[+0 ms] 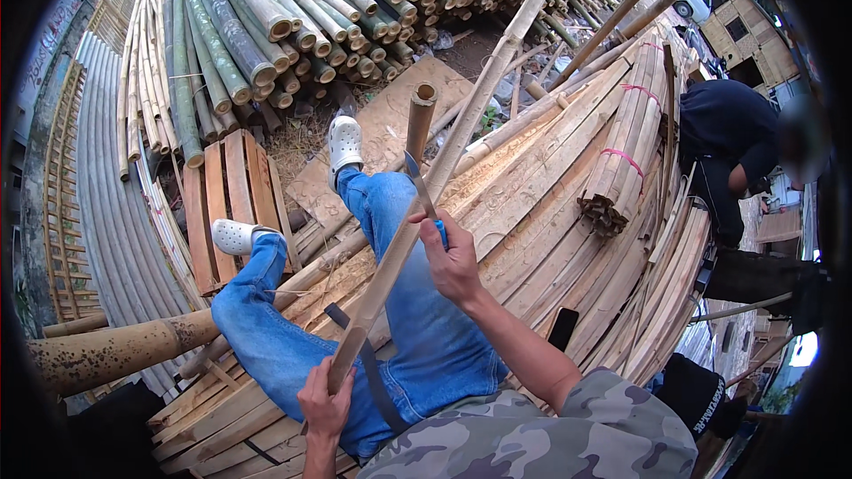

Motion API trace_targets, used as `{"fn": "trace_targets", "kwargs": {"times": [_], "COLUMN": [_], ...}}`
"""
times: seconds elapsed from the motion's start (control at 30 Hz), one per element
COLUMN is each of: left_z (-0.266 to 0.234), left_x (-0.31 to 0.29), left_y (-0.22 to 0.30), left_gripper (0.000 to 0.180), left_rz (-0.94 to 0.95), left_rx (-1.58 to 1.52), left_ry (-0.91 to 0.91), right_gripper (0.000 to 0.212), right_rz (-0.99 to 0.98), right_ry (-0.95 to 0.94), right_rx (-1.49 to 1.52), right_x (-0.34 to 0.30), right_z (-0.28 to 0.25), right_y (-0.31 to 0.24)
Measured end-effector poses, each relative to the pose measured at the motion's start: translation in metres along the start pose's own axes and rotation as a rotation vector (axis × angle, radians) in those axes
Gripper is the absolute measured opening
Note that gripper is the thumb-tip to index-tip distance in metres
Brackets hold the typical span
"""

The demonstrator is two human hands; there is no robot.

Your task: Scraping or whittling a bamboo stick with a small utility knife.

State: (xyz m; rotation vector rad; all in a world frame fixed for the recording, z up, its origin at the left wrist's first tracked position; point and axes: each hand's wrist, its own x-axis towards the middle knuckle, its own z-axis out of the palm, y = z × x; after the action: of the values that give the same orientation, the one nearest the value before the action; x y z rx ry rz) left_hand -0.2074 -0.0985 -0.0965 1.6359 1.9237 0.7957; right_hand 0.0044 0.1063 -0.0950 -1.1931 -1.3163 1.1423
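A long split bamboo strip [382, 291] slants across my lap, its hollow side up, from low centre to far upper right. Near its close end, my left hand [325, 404] has its fingers wrapped round it. My right hand [451, 259] grips a knife [424, 196] with a blue handle and a curved metal blade. The blade lies across the strip's right edge, above my knee, and appears to touch it. My right fingers also rest close to the strip. Beneath the strip, a dark flat band [368, 371] crosses my lap.
Split bamboo slats [568, 186] lie under and beside me, with a black phone [563, 329] on them. A tied slat bundle [628, 155] sits right. Bamboo poles [293, 22] are stacked ahead; a thick pole [124, 350] juts in left. Another person [723, 137] bends at right.
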Motion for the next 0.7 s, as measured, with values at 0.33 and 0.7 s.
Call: {"fn": "trace_targets", "kwargs": {"times": [0.33, 0.7], "left_z": [0.004, -0.008], "left_x": [0.015, 0.005], "left_y": [-0.01, -0.005], "left_gripper": [0.042, 0.041], "left_rz": [-0.149, -0.341], "left_rx": [-0.013, -0.178], "left_ry": [0.05, -0.022], "right_gripper": [0.034, 0.029], "right_rz": [-0.069, -0.061], "right_ry": [-0.151, -0.487], "right_rx": [-0.442, -0.516], "right_x": [0.048, 0.006], "right_z": [-0.039, -0.006], "right_y": [0.005, -0.012]}}
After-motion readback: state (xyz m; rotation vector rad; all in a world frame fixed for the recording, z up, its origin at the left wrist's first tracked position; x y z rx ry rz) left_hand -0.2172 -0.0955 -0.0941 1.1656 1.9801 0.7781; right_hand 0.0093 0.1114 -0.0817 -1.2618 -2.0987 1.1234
